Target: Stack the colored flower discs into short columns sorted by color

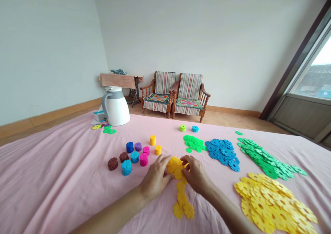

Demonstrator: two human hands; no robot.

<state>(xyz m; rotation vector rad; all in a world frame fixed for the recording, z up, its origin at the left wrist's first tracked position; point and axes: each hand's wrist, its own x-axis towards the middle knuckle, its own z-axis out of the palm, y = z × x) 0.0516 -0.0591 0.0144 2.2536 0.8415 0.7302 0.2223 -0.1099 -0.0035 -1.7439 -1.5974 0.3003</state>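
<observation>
Yellow flower-shaped notched discs (174, 167) lie in a small cluster on the pink cloth between my two hands. On the cluster's left side, my left hand (156, 176) curls its fingers and thumb around the edge discs. My right hand (196, 174) grips discs at the right side with bent fingers, its fingertips partly hiding them. A short trail of loose yellow discs (182, 199) runs from the cluster toward me. Beyond my left hand stand small disc stacks: yellow (152, 140), pink (144, 159), light blue (126, 167), dark blue (129, 147), purple (138, 146) and brown (112, 164).
To the right lie a large yellow disc pile (271, 203), a green pile (269, 158), a blue pile (222, 153) and a smaller green pile (193, 143). A white jug (117, 108) stands at the back left. Two wooden armchairs (190, 94) are beyond the cloth.
</observation>
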